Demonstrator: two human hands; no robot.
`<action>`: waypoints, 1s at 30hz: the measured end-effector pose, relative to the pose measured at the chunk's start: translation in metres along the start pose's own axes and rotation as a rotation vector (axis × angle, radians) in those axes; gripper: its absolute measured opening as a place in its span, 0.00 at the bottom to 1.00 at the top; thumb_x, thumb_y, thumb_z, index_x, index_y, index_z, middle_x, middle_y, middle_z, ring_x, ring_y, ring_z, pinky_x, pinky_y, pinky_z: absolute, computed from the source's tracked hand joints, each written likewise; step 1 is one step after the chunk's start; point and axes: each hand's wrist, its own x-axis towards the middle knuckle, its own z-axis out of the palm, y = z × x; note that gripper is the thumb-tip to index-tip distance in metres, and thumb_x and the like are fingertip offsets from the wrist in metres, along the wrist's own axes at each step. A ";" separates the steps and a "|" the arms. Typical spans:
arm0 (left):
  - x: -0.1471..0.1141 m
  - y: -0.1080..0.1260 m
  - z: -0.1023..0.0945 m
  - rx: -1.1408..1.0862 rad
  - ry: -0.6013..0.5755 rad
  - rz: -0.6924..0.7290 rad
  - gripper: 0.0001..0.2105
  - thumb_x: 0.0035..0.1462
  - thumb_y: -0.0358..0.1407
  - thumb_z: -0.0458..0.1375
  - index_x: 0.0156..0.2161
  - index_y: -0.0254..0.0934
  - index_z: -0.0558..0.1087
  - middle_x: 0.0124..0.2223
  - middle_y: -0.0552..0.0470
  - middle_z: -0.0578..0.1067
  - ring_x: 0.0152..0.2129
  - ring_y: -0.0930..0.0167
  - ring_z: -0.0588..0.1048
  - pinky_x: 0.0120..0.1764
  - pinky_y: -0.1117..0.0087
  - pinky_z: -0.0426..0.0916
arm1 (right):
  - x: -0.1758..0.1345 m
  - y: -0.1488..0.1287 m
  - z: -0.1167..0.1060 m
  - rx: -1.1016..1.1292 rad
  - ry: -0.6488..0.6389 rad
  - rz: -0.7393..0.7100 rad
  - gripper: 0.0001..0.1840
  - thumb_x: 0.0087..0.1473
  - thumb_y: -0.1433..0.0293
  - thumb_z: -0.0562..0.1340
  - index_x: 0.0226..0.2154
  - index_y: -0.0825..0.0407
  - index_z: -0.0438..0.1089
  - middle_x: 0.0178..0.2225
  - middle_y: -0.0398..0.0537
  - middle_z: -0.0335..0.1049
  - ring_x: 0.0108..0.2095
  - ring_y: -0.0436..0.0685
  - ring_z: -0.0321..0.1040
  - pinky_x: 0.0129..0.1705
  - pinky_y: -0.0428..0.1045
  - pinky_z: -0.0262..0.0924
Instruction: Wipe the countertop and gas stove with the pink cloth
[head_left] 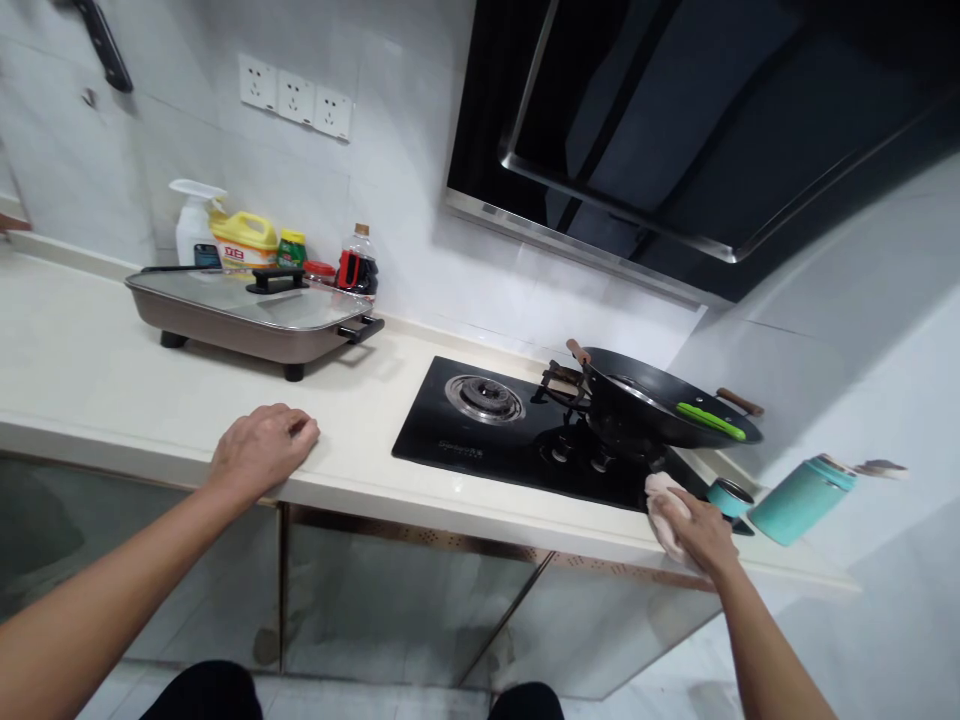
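My right hand [699, 528] presses a pale pinkish cloth [666, 510] against the front right edge of the black gas stove [465, 440]. Just beyond that hand stand a small teal cup [727, 497] and a larger teal canister [806, 500]. My left hand [262, 448] rests on the cream countertop [360, 450], its fingers curled in with nothing seen in them. A black wok [637, 420] sits on the stove's right burner. Across its rim lies a bright green handle [711, 420].
An electric pan [225, 325] with a glass lid stands at the back left. Behind it are a spray bottle [196, 230], a yellow jug [246, 240] and a dark sauce bottle [358, 265]. A black range hood [675, 130] overhangs the stove. Cabinet doors [397, 600] lie below the counter.
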 end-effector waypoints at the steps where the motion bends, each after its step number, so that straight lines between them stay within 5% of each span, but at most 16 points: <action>1: 0.001 0.000 0.000 0.000 -0.003 0.002 0.21 0.65 0.43 0.45 0.39 0.38 0.80 0.46 0.44 0.81 0.46 0.60 0.75 0.46 0.63 0.67 | -0.005 -0.009 0.002 0.025 -0.029 0.030 0.36 0.57 0.44 0.54 0.55 0.46 0.78 0.52 0.64 0.73 0.51 0.73 0.72 0.52 0.68 0.65; 7: 0.003 0.001 0.002 -0.018 -0.005 -0.031 0.21 0.64 0.45 0.46 0.40 0.39 0.81 0.48 0.44 0.80 0.46 0.58 0.75 0.47 0.60 0.68 | -0.045 -0.091 0.008 0.154 -0.084 -0.098 0.30 0.56 0.51 0.59 0.56 0.44 0.76 0.58 0.57 0.69 0.58 0.69 0.66 0.60 0.63 0.61; 14: 0.003 0.001 0.000 -0.005 -0.014 -0.027 0.22 0.64 0.45 0.45 0.42 0.39 0.81 0.49 0.44 0.80 0.46 0.59 0.75 0.47 0.62 0.68 | -0.103 -0.226 0.011 0.324 -0.132 -0.345 0.23 0.58 0.55 0.62 0.53 0.41 0.76 0.61 0.51 0.67 0.61 0.70 0.61 0.60 0.65 0.58; 22: 0.009 -0.005 0.002 -0.015 -0.041 -0.059 0.20 0.64 0.44 0.46 0.41 0.40 0.80 0.49 0.45 0.81 0.47 0.58 0.76 0.46 0.62 0.68 | -0.171 -0.369 0.000 0.412 -0.193 -0.708 0.21 0.56 0.54 0.65 0.52 0.38 0.74 0.54 0.49 0.70 0.56 0.68 0.61 0.54 0.64 0.58; 26: 0.009 -0.008 0.003 -0.034 0.005 -0.060 0.17 0.63 0.43 0.49 0.37 0.39 0.80 0.46 0.43 0.81 0.46 0.58 0.76 0.45 0.62 0.68 | -0.179 -0.403 0.005 0.476 -0.195 -0.851 0.23 0.56 0.50 0.66 0.53 0.37 0.73 0.53 0.48 0.70 0.58 0.67 0.60 0.57 0.63 0.57; 30: 0.006 -0.007 0.000 -0.059 0.012 -0.071 0.18 0.62 0.42 0.49 0.37 0.39 0.80 0.48 0.43 0.82 0.47 0.57 0.77 0.47 0.62 0.69 | -0.164 -0.391 0.006 0.487 -0.242 -0.859 0.25 0.58 0.52 0.66 0.56 0.39 0.72 0.53 0.48 0.73 0.57 0.64 0.63 0.56 0.59 0.57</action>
